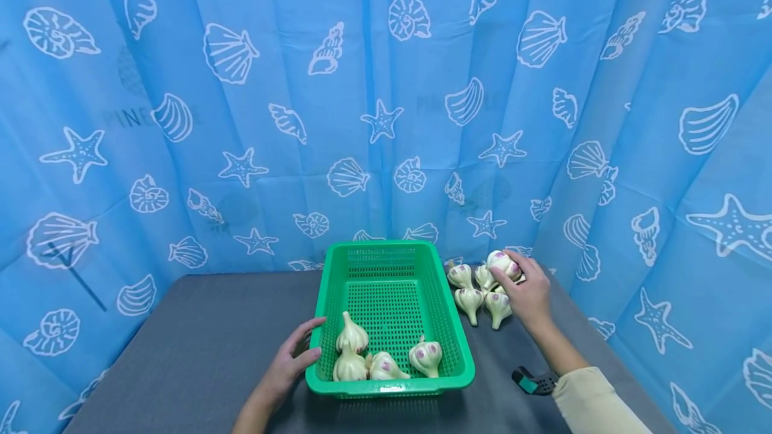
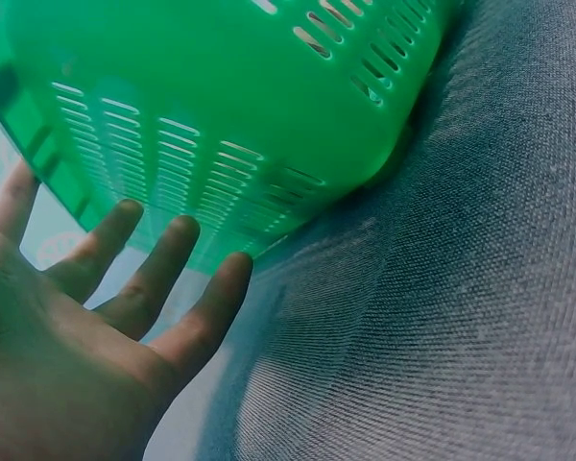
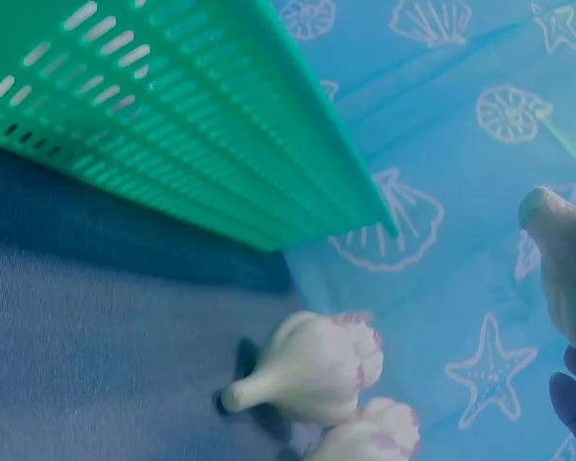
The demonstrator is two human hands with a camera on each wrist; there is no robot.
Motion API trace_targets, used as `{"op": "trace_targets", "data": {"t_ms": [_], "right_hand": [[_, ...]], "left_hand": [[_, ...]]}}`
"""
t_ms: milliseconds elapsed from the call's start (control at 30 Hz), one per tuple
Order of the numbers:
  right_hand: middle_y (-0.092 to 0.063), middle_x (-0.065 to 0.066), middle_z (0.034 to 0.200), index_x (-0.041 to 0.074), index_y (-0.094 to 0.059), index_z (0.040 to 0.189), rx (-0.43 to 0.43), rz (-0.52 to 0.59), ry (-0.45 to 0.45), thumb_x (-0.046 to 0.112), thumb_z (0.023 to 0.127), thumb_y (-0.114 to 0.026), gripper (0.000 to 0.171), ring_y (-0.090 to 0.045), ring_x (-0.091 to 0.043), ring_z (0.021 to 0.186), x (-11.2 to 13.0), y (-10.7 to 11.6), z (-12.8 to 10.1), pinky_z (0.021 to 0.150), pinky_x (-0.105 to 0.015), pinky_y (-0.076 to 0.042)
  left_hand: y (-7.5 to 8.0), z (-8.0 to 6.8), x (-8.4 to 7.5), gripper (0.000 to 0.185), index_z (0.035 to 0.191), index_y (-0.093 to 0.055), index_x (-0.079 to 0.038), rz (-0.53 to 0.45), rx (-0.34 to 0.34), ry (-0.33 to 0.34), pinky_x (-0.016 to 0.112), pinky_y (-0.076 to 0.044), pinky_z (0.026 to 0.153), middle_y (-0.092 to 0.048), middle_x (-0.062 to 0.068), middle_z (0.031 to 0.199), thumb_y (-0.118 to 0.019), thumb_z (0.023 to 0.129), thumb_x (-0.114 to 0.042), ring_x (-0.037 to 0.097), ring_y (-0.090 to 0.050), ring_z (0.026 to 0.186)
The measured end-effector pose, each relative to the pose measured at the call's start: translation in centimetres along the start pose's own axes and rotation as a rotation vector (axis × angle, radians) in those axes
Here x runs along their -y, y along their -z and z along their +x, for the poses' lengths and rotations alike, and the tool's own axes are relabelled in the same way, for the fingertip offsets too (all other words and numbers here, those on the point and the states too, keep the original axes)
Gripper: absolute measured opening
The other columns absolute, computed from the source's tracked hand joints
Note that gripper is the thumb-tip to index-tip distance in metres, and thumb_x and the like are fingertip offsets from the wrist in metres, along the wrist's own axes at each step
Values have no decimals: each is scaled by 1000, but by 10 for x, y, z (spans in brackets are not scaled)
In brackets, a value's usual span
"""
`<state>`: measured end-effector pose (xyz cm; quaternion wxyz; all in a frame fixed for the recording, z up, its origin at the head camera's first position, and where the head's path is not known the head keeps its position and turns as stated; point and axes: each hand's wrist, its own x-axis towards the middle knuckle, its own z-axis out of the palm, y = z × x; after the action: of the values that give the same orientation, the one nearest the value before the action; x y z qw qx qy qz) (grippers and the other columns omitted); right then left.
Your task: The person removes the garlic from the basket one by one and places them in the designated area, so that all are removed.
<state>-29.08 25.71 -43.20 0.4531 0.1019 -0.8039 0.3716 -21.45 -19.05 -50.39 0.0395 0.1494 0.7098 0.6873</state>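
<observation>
A green slotted basket (image 1: pixel 392 256) sits on the grey table and holds several garlic bulbs (image 1: pixel 425 357) near its front wall. My left hand (image 1: pixel 295 357) lies with straight fingers against the basket's left front corner (image 2: pixel 187 206). My right hand (image 1: pixel 526 290) is over a pile of garlic bulbs (image 1: pixel 469 300) to the right of the basket and grips one bulb (image 1: pixel 503 264), whose stem end shows at the edge of the right wrist view (image 3: pixel 566 259). Two more bulbs (image 3: pixel 312 370) lie on the table below it.
A blue curtain with white shells and starfish (image 1: pixel 386 99) closes in the table on the back and both sides. A small black and teal object (image 1: pixel 531 380) lies on the table by my right forearm. Bare grey tabletop (image 1: pixel 205 333) spreads left of the basket.
</observation>
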Motion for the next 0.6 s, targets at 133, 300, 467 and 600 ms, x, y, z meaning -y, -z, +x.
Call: {"op": "trace_targets", "data": {"t_ms": [133, 300, 467, 600], "right_hand": [[-62, -24, 95, -2, -68, 114, -26, -16, -13, 3, 74, -82, 42, -50, -25, 73, -9, 3, -2, 62, -21, -35], [-61, -28, 104, -3, -66, 117, -28, -30, -70, 3, 77, -80, 43, -54, -35, 86, -20, 8, -6, 69, -33, -36], [-62, -27, 108, -1, -66, 119, -20, -49, -135, 5, 80, -79, 41, -55, -38, 94, -30, 14, -9, 72, -41, -36], [-62, -26, 116, 1, -66, 120, -7, -86, -210, 7, 81, -79, 42, -54, -41, 104, -36, 19, -14, 82, -50, -40]], "left_hand": [[0, 0, -2, 52, 149, -35, -5, -6, -1, 6, 40, -47, 89, -31, 25, 149, -50, 101, -14, 38, -42, 128], [0, -1, -2, 52, 150, -33, -4, -17, 15, -6, 40, -47, 89, -29, 27, 149, -49, 101, -14, 42, -39, 130], [0, 0, 0, 52, 149, -34, -4, -16, 6, -2, 42, -47, 90, -29, 27, 150, -50, 100, -14, 44, -37, 130], [0, 0, -1, 52, 149, -36, -6, -11, -8, 26, 44, -46, 92, -29, 24, 150, -51, 100, -15, 43, -36, 131]]}}
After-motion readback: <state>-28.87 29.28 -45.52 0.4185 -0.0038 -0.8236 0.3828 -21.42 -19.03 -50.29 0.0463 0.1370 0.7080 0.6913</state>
